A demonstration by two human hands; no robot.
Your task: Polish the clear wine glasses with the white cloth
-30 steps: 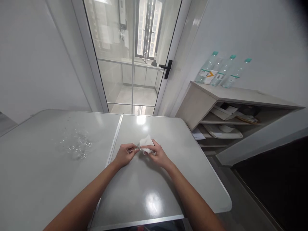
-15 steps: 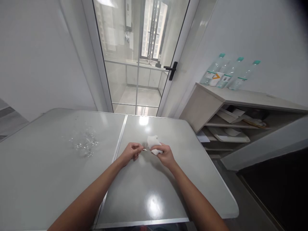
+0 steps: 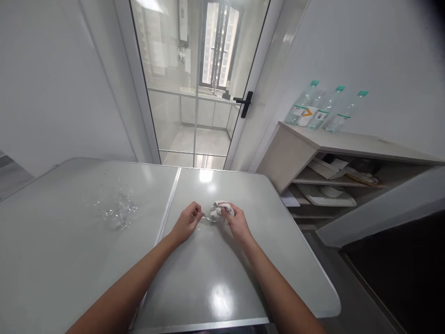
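Observation:
Both hands meet over the right half of a pale grey table [image 3: 215, 278]. My left hand [image 3: 187, 223] is closed in a pinch on one end of a small clear, shiny object [image 3: 209, 215]; I cannot make out what it is. My right hand [image 3: 235, 223] is closed around a crumpled white cloth [image 3: 222, 207], which is pressed against the other end of that object. The cloth hides part of the object. The hands are just above the tabletop.
Several clear glass pieces [image 3: 117, 208] lie on the table's left half, past a seam [image 3: 167, 208]. A glass door [image 3: 194, 83] with a black handle stands behind. On the right, a low shelf unit [image 3: 313, 153] carries three plastic bottles [image 3: 325, 109] and papers.
The right hand has bunched the cloth tighter around the object, so less cloth sticks up. Both hands stayed together at the same spot; the camera shifted slightly.

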